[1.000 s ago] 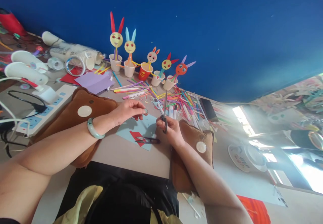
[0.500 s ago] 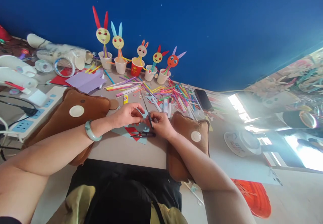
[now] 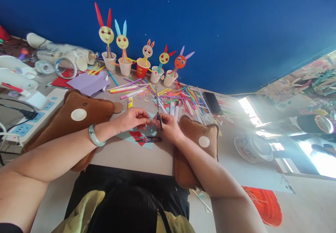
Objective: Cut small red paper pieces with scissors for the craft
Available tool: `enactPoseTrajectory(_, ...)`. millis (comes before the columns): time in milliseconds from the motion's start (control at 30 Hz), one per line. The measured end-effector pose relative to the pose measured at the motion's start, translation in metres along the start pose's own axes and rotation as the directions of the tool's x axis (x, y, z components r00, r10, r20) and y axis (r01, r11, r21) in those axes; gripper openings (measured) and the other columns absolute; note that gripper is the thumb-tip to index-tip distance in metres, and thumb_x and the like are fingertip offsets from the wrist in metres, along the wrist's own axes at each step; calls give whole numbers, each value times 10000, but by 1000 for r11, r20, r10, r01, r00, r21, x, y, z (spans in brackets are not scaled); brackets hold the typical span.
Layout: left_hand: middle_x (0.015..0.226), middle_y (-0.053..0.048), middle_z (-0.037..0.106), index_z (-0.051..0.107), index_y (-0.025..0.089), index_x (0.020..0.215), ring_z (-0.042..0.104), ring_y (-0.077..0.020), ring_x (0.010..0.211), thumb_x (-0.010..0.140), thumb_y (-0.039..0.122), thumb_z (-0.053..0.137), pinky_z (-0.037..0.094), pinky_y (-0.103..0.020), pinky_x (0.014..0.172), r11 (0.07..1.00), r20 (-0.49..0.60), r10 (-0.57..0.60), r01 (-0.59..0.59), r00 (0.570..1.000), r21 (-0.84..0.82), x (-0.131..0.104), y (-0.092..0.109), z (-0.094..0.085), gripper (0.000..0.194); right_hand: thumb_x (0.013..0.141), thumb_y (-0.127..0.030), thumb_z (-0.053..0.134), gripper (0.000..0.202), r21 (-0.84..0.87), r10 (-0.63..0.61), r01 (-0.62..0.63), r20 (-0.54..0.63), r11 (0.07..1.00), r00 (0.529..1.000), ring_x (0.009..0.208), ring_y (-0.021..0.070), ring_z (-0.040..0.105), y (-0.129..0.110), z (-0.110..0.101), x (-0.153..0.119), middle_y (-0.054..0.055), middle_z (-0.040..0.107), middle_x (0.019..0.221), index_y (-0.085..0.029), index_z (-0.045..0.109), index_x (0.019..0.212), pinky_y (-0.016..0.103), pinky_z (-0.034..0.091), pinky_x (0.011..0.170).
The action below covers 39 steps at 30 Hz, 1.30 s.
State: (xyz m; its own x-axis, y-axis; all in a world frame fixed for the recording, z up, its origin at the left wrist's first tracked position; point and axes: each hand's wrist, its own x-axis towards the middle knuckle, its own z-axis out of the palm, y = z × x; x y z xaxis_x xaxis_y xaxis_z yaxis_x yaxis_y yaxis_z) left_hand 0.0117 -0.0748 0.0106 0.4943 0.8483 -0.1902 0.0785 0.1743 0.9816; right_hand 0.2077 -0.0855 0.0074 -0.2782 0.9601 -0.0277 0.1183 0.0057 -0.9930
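Note:
My right hand (image 3: 168, 127) grips a pair of black-handled scissors (image 3: 160, 120), with the blades pointing away from me toward the wall. Beside it, my left hand (image 3: 135, 118) is closed in a pinch, its fingertips almost meeting those of the right. Whatever small piece lies between the fingertips is too small to name. Just below both hands, dark thread snips (image 3: 148, 139) lie across a piece of red paper (image 3: 137, 135). Under them is a light blue sheet of paper (image 3: 147, 145).
Brown cushions (image 3: 88, 112) flank the work spot, and my forearms rest over them. Loose coloured sticks and markers (image 3: 189, 101) cover the table's back. Behind them stand several paper cups (image 3: 125, 67) with rabbit-faced figures. A yellow glue stick (image 3: 130, 102), phone (image 3: 213, 103) and power strip (image 3: 43, 115) lie around.
My right hand has turned the scissors more upright, and their handles have shifted slightly up and right. My left hand stays nearly in place, still pinched.

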Motion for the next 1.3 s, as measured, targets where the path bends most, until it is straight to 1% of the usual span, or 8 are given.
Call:
enactPoseTrajectory(100, 598, -2, 650, 669, 146, 804, 595, -114, 542, 745, 365, 737, 440, -210, 498, 1000, -10, 0, 0, 1000, -7, -1, 1, 1, 237, 647, -528, 788, 411, -15, 3, -3, 8, 1000, 1000, 609, 113, 455, -1, 0, 0, -8, 565, 644, -170, 587, 667, 262, 384, 575)
enactPoseTrajectory(167, 593, 7, 637, 657, 150, 794, 600, -118, 554, 745, 349, 730, 458, -220, 519, 999, -11, -2, 2, 1000, -41, -3, 4, 2, 218, 649, -536, 784, 420, -26, 9, -8, 26, 1000, 1000, 607, 110, 442, -3, 1, -1, -12, 550, 642, -167, 583, 664, 261, 374, 575)
enactPoseTrajectory(300, 660, 6, 656, 619, 157, 784, 614, -114, 591, 753, 300, 699, 480, -234, 576, 993, -48, 26, -32, 999, -114, -5, 9, -1, 167, 678, -565, 751, 446, -55, 11, -7, 57, 998, 998, 610, 106, 417, -9, 0, -4, -19, 515, 639, -171, 547, 643, 261, 354, 583)
enactPoseTrajectory(433, 770, -20, 696, 585, 156, 762, 625, -112, 635, 771, 259, 644, 476, -243, 616, 985, -108, 50, -67, 993, -159, -5, 14, -7, 119, 706, -614, 703, 509, -121, 12, -3, 78, 993, 997, 572, 89, 328, -14, -5, -5, -48, 402, 577, -183, 459, 589, 250, 281, 540)
enactPoseTrajectory(500, 801, -32, 706, 588, 154, 761, 629, -116, 658, 777, 260, 635, 468, -244, 620, 984, -114, 92, -108, 989, -144, -6, 16, -11, 117, 712, -630, 689, 527, -163, 32, -10, 129, 987, 991, 566, 84, 307, -16, -8, -6, -53, 374, 569, -183, 441, 583, 243, 251, 523)
enactPoseTrajectory(667, 731, -30, 691, 599, 154, 738, 614, -120, 649, 770, 254, 645, 457, -249, 617, 972, -145, 206, -220, 968, -85, -9, 23, -18, 114, 716, -610, 699, 521, -222, 100, -38, 276, 974, 956, 567, 82, 317, -19, -9, -7, -48, 381, 581, -181, 431, 593, 235, 242, 507)
enactPoseTrajectory(867, 717, -31, 672, 571, 157, 680, 620, -125, 636, 732, 184, 616, 450, -250, 593, 963, -165, 232, -250, 959, -98, -10, 28, -19, 74, 728, -653, 669, 556, -186, 107, -38, 378, 982, 920, 554, 78, 304, -20, -9, -9, -51, 362, 569, -184, 410, 578, 240, 219, 495)
enactPoseTrajectory(1300, 728, -43, 691, 574, 161, 670, 591, -117, 621, 735, 163, 602, 453, -261, 606, 961, -150, 258, -270, 955, -65, -12, 26, -24, 71, 723, -665, 676, 550, -142, 149, -100, 399, 985, 905, 518, 79, 321, -19, -11, -10, -54, 369, 535, -179, 453, 595, 244, 217, 482)
